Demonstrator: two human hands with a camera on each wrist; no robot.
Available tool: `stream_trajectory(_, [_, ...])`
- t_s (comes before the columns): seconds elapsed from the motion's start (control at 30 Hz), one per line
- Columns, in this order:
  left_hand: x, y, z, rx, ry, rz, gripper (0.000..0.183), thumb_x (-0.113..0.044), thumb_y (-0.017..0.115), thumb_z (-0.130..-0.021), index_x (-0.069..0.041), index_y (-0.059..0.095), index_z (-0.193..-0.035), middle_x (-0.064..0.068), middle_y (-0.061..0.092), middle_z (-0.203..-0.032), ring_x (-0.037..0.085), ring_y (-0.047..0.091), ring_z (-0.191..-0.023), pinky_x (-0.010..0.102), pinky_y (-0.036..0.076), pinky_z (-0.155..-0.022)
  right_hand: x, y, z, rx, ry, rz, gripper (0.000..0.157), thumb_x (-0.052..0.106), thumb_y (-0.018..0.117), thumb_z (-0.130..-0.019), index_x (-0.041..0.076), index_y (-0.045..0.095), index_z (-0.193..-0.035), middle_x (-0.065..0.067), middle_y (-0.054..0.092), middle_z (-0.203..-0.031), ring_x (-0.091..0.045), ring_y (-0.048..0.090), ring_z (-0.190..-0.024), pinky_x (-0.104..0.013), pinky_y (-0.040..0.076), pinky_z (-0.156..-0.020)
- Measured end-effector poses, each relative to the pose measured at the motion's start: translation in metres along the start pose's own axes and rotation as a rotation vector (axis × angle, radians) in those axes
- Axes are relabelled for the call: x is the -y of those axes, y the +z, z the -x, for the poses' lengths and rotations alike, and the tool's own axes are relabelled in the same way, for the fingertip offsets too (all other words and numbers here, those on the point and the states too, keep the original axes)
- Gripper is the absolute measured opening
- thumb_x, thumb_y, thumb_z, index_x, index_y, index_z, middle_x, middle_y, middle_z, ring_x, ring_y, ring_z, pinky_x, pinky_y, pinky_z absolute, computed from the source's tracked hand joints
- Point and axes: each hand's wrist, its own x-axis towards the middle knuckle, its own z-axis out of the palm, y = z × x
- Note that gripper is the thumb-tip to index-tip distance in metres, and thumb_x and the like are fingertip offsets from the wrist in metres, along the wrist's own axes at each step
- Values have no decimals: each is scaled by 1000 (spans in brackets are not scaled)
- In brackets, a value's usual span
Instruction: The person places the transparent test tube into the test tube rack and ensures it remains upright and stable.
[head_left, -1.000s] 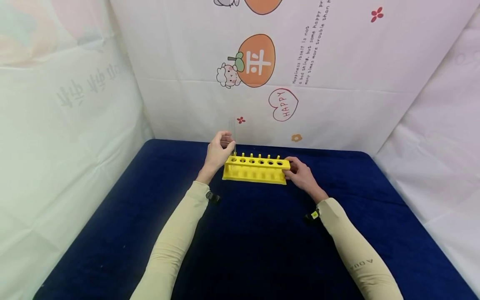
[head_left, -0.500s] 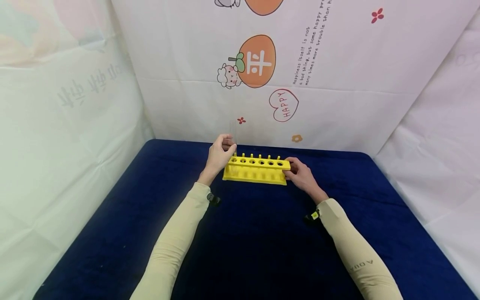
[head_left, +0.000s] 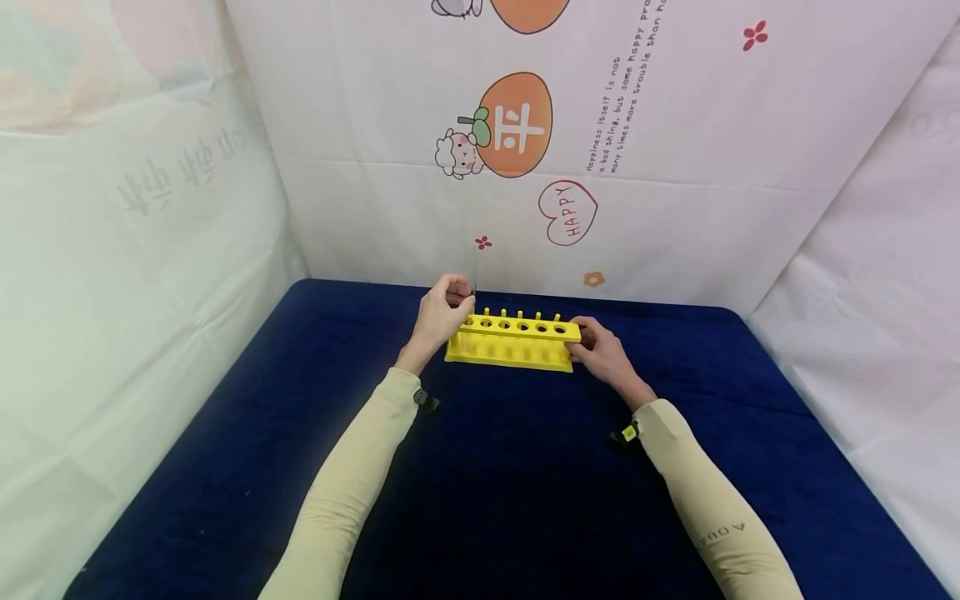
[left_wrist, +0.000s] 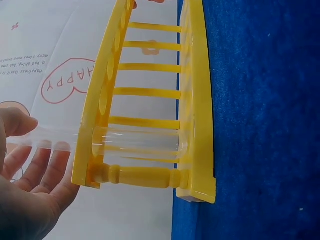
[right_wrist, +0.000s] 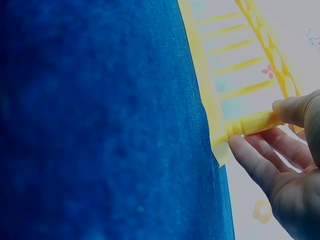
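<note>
A yellow test tube rack (head_left: 517, 331) stands near the far edge of the table, with a row of round holes along its top bar. A clear test tube (left_wrist: 137, 141) passes upright through the hole at the rack's left end, its rounded bottom down at the base in the left wrist view. My left hand (head_left: 438, 318) holds the tube's upper part between thumb and fingers, just above the top bar. At the other end, my right hand (head_left: 606, 354) grips the rack's end post (right_wrist: 255, 123) with thumb and fingertips.
Dark blue cloth (head_left: 510, 483) covers the table. White printed sheeting (head_left: 375, 208) rises right behind the rack and along both sides. A row of yellow pegs (left_wrist: 150, 67) stands up along the rack's back.
My left hand has moved down a little toward the rack, and the test tube has sunk lower with it. The right hand and the rack stay in place.
</note>
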Motion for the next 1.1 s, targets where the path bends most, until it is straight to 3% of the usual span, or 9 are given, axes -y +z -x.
stream_trajectory(0.2, [0, -1, 1, 4, 2, 6, 29, -20, 62, -95, -11, 53, -121, 7, 61, -110, 23, 62, -98, 40, 55, -85, 0, 0, 0, 0, 1, 2, 43, 16, 63, -97, 10, 46, -136, -23, 63, -114, -34, 67, -98, -43, 60, -79])
stream_trajectory(0.43, [2, 0, 2, 17, 20, -3, 25, -18, 62, -95, -11, 50, -116, 6, 62, -106, 21, 63, -93, 36, 55, -74, 1, 0, 0, -3, 7, 10, 43, 16, 63, -97, 11, 47, -136, -23, 63, -113, -34, 67, -98, -42, 60, -79])
stream_trajectory(0.83, [0, 3, 0, 30, 13, -41, 26, -20, 63, -94, -13, 50, -115, 6, 62, -105, 21, 63, -92, 37, 54, -78, -3, -4, 1, -12, 5, 6, 43, 17, 64, -96, 11, 47, -136, -23, 63, -112, -34, 67, -96, -41, 61, -78])
stream_trajectory(1.1, [-3, -4, 1, 53, 6, -49, 33, -26, 65, -95, -12, 52, -122, 8, 62, -109, 24, 64, -96, 42, 55, -83, -3, -5, 0, -1, 2, -22, 42, 18, 65, -95, 11, 49, -134, -23, 64, -112, -33, 66, -96, -43, 61, -79])
